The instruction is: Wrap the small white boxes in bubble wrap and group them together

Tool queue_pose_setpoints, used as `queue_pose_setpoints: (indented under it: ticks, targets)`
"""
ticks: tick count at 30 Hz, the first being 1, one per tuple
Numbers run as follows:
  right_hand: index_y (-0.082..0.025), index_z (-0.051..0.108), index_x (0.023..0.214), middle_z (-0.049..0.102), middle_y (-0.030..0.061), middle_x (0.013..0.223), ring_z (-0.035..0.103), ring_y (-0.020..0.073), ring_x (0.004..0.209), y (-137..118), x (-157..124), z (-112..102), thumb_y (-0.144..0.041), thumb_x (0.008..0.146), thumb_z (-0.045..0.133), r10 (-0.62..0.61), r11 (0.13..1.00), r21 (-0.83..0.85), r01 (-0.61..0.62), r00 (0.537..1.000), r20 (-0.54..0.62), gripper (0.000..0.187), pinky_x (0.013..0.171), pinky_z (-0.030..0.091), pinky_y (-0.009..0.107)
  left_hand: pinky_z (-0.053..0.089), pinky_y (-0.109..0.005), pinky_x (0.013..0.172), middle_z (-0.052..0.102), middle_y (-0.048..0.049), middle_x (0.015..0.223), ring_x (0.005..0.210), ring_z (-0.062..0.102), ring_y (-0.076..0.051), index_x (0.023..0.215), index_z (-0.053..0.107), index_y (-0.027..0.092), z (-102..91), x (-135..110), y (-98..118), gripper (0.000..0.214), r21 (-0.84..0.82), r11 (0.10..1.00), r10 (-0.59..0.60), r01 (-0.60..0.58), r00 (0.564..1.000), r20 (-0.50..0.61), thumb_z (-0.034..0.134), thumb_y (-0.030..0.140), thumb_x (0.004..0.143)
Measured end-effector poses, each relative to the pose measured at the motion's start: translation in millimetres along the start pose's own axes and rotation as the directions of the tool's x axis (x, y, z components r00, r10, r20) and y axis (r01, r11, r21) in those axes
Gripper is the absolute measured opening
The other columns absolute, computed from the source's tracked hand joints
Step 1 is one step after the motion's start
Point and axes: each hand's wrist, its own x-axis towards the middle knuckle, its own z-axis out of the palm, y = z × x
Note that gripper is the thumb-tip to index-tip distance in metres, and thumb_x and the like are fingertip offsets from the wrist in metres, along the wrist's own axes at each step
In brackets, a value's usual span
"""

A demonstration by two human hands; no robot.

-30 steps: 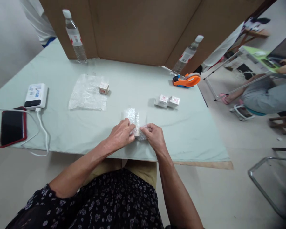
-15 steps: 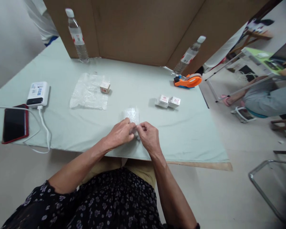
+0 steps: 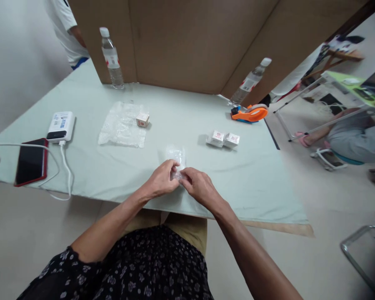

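Observation:
My left hand (image 3: 161, 180) and my right hand (image 3: 198, 186) meet near the front edge of the pale green table (image 3: 181, 125). Both are closed on a small bundle of bubble wrap (image 3: 176, 158) that sticks out beyond the fingertips. What is inside the wrap is hidden by my fingers. A flat sheet of bubble wrap (image 3: 122, 125) lies further back on the left, with a small white and red box (image 3: 143, 120) at its right edge. Two wrapped small boxes (image 3: 223, 139) lie to the right.
An orange tape dispenser (image 3: 249, 113) sits at the back right beside a water bottle (image 3: 250, 81). Another bottle (image 3: 111, 58) stands at the back left. A power bank (image 3: 61, 126), cable and red phone (image 3: 31, 161) lie far left. Cardboard walls stand behind. Other people are at both sides.
My hands have drawn closer together over the bundle, and less wrap shows beyond them. The camera view has shifted slightly.

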Motion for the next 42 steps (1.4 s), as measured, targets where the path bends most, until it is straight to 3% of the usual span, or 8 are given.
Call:
queue_pose_setpoints:
  ticks: [5, 12, 19, 22, 28, 32, 37, 42]
  targets:
    - [-0.02, 0.071, 0.098, 0.069, 0.0029, 0.081, 0.058, 0.0165, 0.072, 9, 1, -5, -0.014, 0.083, 0.055, -0.034, 0.999, 0.034, 0.033, 0.999, 0.036, 0.022, 0.066, 0.039, 0.027, 0.049, -0.031, 0.078, 0.056, 0.0008, 0.086, 0.079, 0.057, -0.015, 0.103, 0.054, 0.018, 16.3, 5, 6, 0.029, -0.069, 0.985, -0.171, 0.161, 0.968, -0.181, 0.065, 0.023, 0.076]
    - [-0.019, 0.074, 0.104, 0.066, 0.0028, 0.083, 0.055, 0.0139, 0.068, 41, 7, -6, -0.024, 0.082, 0.059, -0.106, 0.906, 0.416, 0.074, 0.993, 0.054, 0.027, 0.067, 0.046, 0.028, 0.051, -0.038, 0.091, 0.058, -0.005, 0.1, 0.098, 0.06, -0.021, 0.103, 0.054, 0.019, 31.3, 1, -3, 0.026, 0.067, 0.997, -0.007, 0.027, 0.958, -0.288, 0.064, 0.019, 0.079]
    - [-0.019, 0.065, 0.104, 0.063, 0.0011, 0.081, 0.058, 0.0144, 0.069, 53, 6, 20, -0.032, 0.082, 0.062, 0.027, 0.782, 0.62, 0.06, 0.991, -0.129, 0.026, 0.066, 0.049, 0.028, 0.05, -0.042, 0.097, 0.062, -0.0093, 0.106, 0.106, 0.061, -0.026, 0.106, 0.057, 0.017, 26.3, 4, 0, 0.028, 0.214, 0.976, 0.008, 0.036, 0.98, -0.199, 0.064, 0.019, 0.079]
    - [-0.019, 0.066, 0.109, 0.063, 0.0015, 0.083, 0.057, 0.0135, 0.068, 58, 11, 23, -0.031, 0.084, 0.059, 0.018, 0.802, 0.589, 0.101, 0.981, -0.192, 0.028, 0.066, 0.048, 0.028, 0.05, -0.042, 0.097, 0.064, -0.0106, 0.107, 0.107, 0.061, -0.027, 0.108, 0.057, 0.015, 25.6, 4, 0, 0.029, 0.234, 0.972, 0.026, 0.018, 0.982, -0.185, 0.064, 0.02, 0.08]
    - [-0.022, 0.073, 0.107, 0.062, 0.0025, 0.081, 0.059, 0.0164, 0.075, 53, 24, 14, -0.024, 0.089, 0.053, -0.158, 0.898, 0.372, 0.235, 0.961, -0.228, 0.027, 0.073, 0.049, 0.031, 0.047, -0.042, 0.102, 0.062, -0.0089, 0.119, 0.114, 0.057, -0.025, 0.13, 0.051, 0.02, 24.0, -2, 1, 0.045, 0.245, 0.961, 0.172, -0.129, 0.971, -0.164, 0.058, 0.017, 0.086]
    - [-0.023, 0.075, 0.103, 0.066, 0.0042, 0.084, 0.063, 0.0181, 0.081, 53, 27, 13, -0.024, 0.092, 0.05, -0.183, 0.906, 0.344, 0.247, 0.961, -0.208, 0.027, 0.077, 0.05, 0.032, 0.05, -0.041, 0.097, 0.062, -0.0089, 0.109, 0.107, 0.057, -0.026, 0.119, 0.06, 0.02, 20.1, -3, 5, 0.029, 0.306, 0.945, 0.146, -0.113, 0.986, -0.086, 0.054, 0.019, 0.09]
    - [-0.02, 0.073, 0.105, 0.068, 0.0045, 0.088, 0.061, 0.0161, 0.07, 66, 36, 12, -0.033, 0.086, 0.059, 0.028, 0.92, 0.387, 0.067, 0.971, -0.236, 0.027, 0.071, 0.051, 0.032, 0.05, -0.039, 0.094, 0.061, -0.0083, 0.104, 0.103, 0.057, -0.024, 0.108, 0.062, 0.018, 20.7, -1, 6, 0.021, 0.303, 0.949, 0.121, -0.087, 0.988, -0.095, 0.055, 0.018, 0.088]
    - [-0.016, 0.067, 0.11, 0.072, 0.0062, 0.092, 0.06, 0.0141, 0.058, 73, 66, 12, -0.041, 0.076, 0.069, 0.285, 0.826, 0.522, -0.212, 0.957, -0.062, 0.043, 0.063, 0.052, 0.031, 0.05, -0.04, 0.095, 0.061, -0.0085, 0.105, 0.103, 0.057, -0.025, 0.108, 0.062, 0.018, 24.1, -2, 5, 0.023, 0.282, 0.956, 0.12, -0.079, 0.984, -0.132, 0.056, 0.016, 0.086]
